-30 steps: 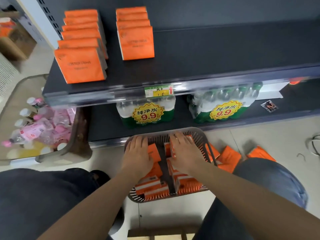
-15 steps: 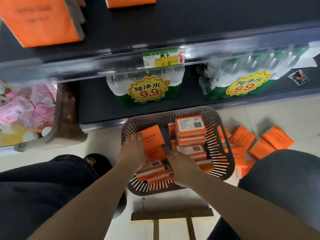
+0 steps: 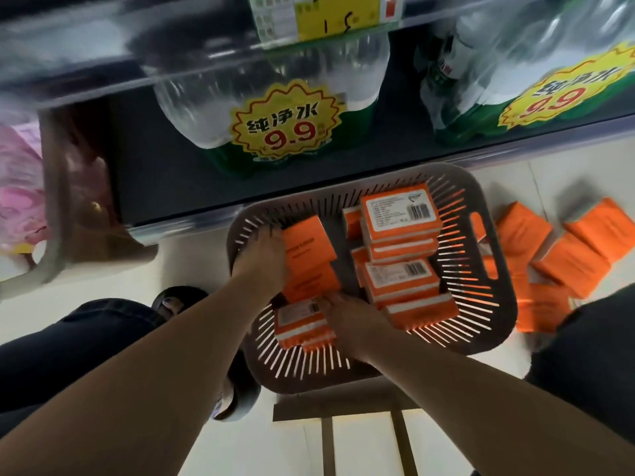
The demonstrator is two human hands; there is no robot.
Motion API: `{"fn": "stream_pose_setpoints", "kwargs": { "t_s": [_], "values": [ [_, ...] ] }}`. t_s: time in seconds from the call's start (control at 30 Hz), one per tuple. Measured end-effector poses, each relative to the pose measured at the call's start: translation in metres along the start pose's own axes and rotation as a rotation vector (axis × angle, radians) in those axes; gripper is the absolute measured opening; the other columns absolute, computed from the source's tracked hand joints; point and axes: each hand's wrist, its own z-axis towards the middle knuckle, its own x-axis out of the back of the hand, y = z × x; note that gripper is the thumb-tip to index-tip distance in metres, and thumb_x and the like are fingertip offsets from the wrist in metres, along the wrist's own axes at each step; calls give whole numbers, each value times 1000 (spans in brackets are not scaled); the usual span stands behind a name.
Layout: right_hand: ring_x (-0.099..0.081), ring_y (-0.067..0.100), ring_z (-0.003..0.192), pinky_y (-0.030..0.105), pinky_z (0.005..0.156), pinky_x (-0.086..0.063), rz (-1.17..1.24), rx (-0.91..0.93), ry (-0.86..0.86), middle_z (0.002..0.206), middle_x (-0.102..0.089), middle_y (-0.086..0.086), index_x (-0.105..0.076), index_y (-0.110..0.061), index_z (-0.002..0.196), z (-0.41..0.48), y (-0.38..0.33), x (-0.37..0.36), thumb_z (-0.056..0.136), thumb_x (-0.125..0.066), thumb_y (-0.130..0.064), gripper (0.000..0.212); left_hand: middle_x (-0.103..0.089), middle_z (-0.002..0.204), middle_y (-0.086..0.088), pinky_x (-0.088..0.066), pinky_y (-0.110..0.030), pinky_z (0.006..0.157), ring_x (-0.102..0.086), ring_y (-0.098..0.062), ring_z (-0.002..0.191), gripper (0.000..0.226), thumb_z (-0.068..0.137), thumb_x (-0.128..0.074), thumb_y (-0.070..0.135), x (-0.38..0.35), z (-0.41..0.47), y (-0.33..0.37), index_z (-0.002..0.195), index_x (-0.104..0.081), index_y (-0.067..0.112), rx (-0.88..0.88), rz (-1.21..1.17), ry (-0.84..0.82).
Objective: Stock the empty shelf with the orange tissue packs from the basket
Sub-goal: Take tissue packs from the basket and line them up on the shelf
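A brown slotted basket [image 3: 494,317] sits on the floor below the shelves with several orange tissue packs in it. My left hand [image 3: 263,257] grips the left side of an upright orange pack [image 3: 309,243] in the basket's left half. My right hand [image 3: 347,317] is lower down, its fingers curled on packs near the basket's middle, beside a pack lying label-up [image 3: 299,321]. A stack of label-up packs [image 3: 398,218] fills the right half. The upper shelf with its standing packs is out of view.
Several more orange packs [image 3: 563,255] lie on the floor right of the basket. Shrink-wrapped water bottles with 9.9 price stickers [image 3: 285,125] stand on the bottom shelf. A clear bin of pink bottles [image 3: 20,187] is at left. My knees flank the basket.
My head has tipped down and closer, so the upper shelf left the view. My left hand has closed on the upright pack; my right hand slid toward the basket's near middle.
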Motion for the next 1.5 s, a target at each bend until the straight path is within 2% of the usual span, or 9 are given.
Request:
{"fn": "stream_pose_setpoints", "kwargs": {
  "t_s": [0.17, 0.33, 0.67, 0.87, 0.97, 1.17, 1.27, 1.37, 1.5],
  "values": [
    [-48, 23, 127, 44, 106, -38, 14, -1, -77, 140, -47, 3, -32, -23, 140, 12, 5, -7, 84, -68, -31, 66, -49, 132, -12, -46, -42, 100, -52, -25, 118, 52, 90, -56, 12, -7, 24, -2, 139, -37, 11, -5, 50, -72],
    [-48, 23, 127, 44, 106, -37, 21, 1, -57, 139, -48, 4, -34, -21, 139, 15, 6, -8, 85, -65, -25, 62, -57, 116, -10, -51, -38, 87, -59, -23, 101, 39, 90, -55, 9, -12, 32, -3, 127, -43, 11, -8, 74, -91],
    [-55, 23, 117, 42, 99, -42, 58, -27, -140, 130, -55, 5, -40, -20, 135, 17, 4, 8, 91, -59, -27, 48, -56, 120, -13, -48, -37, 92, -56, -26, 110, 34, 90, -54, 8, -5, 28, -3, 124, -48, 8, -50, 141, -78],
    [-62, 18, 103, 35, 89, -49, 146, -34, -123, 113, -63, 0, -48, -22, 125, 14, 4, 31, 91, -57, -26, 36, -60, 116, -13, -48, -34, 83, -61, -27, 106, 25, 93, -50, 7, 11, 15, 0, 118, -52, 6, -46, 138, -81],
    [-62, 16, 98, 31, 83, -49, 192, -17, -88, 108, -63, -3, -51, -24, 122, 8, 3, 44, 88, -60, -26, 35, -62, 116, -12, -48, -34, 84, -61, -27, 106, 27, 91, -57, 10, 21, 7, 2, 117, -53, 8, -34, 104, -107],
    [-64, 12, 95, 28, 86, -49, 393, 17, -51, 103, -67, -5, -59, -25, 110, -12, 3, 82, 86, -65, -29, 25, -65, 108, -9, -54, -33, 82, -63, -22, 96, 29, 89, -59, 14, 46, -6, 5, 118, -58, 8, 3, 35, -135],
    [-64, 12, 96, 34, 89, -51, 478, -12, -85, 102, -66, -7, -59, -27, 101, -21, 3, 104, 84, -66, -28, 18, -65, 102, -5, -50, -29, 76, -60, -17, 89, 25, 87, -63, 14, 64, -14, 8, 112, -61, 11, -2, -40, -147],
    [-63, 10, 93, 31, 84, -51, 507, -8, -87, 96, -64, -10, -55, -37, 90, -31, 1, 126, 83, -66, -28, 16, -60, 97, 0, -44, -27, 70, -56, -16, 86, 27, 83, -66, 15, 85, -24, 9, 110, -60, 11, -15, -91, -125],
    [-62, 18, 91, 34, 81, -52, 511, -35, -34, 97, -64, 1, -61, -22, 98, -44, -3, 151, 82, -67, -31, 19, -51, 100, 1, -39, -27, 74, -49, -15, 90, 40, 81, -69, 21, 111, -38, 9, 118, -54, 16, -19, -130, -86]
  ]
}}
